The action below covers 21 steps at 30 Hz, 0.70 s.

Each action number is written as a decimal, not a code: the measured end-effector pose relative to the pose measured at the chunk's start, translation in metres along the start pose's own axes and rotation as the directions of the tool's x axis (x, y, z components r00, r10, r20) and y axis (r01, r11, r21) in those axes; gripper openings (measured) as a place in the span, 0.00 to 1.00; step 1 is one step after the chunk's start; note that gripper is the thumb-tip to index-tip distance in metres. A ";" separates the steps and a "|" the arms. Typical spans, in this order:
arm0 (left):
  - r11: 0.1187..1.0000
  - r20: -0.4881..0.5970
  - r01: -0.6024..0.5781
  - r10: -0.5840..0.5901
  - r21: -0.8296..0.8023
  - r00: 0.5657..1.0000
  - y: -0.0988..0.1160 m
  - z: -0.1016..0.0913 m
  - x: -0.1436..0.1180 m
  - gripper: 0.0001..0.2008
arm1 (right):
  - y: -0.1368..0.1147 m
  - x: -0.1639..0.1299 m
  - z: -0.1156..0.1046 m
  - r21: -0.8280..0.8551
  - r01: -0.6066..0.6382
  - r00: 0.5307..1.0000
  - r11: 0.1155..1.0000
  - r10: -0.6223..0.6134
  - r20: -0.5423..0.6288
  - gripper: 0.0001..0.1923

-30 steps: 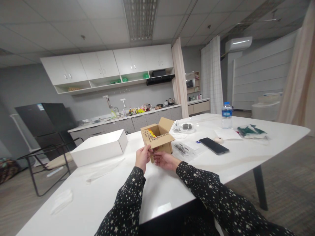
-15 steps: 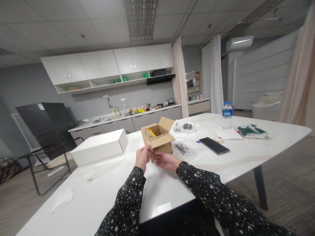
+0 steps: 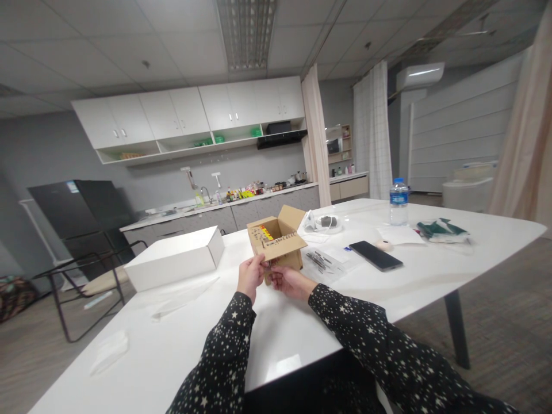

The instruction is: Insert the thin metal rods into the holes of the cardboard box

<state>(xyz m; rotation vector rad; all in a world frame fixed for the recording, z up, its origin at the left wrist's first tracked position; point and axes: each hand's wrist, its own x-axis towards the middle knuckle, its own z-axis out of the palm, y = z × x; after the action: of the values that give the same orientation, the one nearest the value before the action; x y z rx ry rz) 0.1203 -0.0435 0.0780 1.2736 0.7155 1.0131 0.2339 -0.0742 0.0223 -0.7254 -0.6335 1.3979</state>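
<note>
A small open cardboard box [image 3: 280, 238] with raised flaps stands on the white table [image 3: 276, 339], a yellow and red label on one flap. My left hand [image 3: 250, 276] and my right hand [image 3: 288, 282] meet just in front of the box's near flap, fingertips pinched together on something small that I cannot make out. Both sleeves are black with white stars.
A white closed box [image 3: 175, 259] lies to the left. A clear bag of small parts [image 3: 321, 261], a black phone [image 3: 375, 255], a water bottle [image 3: 398, 201], a green-white packet [image 3: 442, 229] and papers lie to the right. White wrappers [image 3: 107, 352] lie near left. A chair [image 3: 81, 276] stands beyond the table.
</note>
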 end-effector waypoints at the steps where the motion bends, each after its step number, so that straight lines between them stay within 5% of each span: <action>1: 1.000 0.003 -0.010 0.010 -0.002 1.000 0.000 0.000 -0.001 0.15 | 0.000 -0.001 0.001 0.004 0.001 1.000 1.000 -0.001 0.003 0.02; 17: 0.999 -0.002 -0.051 0.052 0.015 0.999 -0.001 -0.001 0.000 0.15 | -0.005 -0.006 0.007 0.005 0.101 0.994 0.995 -0.101 0.052 0.03; 21: 0.999 0.003 -0.046 0.046 0.021 0.999 -0.001 -0.001 -0.001 0.15 | -0.003 -0.003 0.004 0.011 0.057 0.998 0.998 -0.057 -0.023 0.04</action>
<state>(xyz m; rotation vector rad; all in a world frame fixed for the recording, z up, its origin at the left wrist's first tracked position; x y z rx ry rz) 0.1195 -0.0443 0.0772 1.3142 0.6994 1.0433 0.2331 -0.0769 0.0272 -0.7080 -0.6238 1.3384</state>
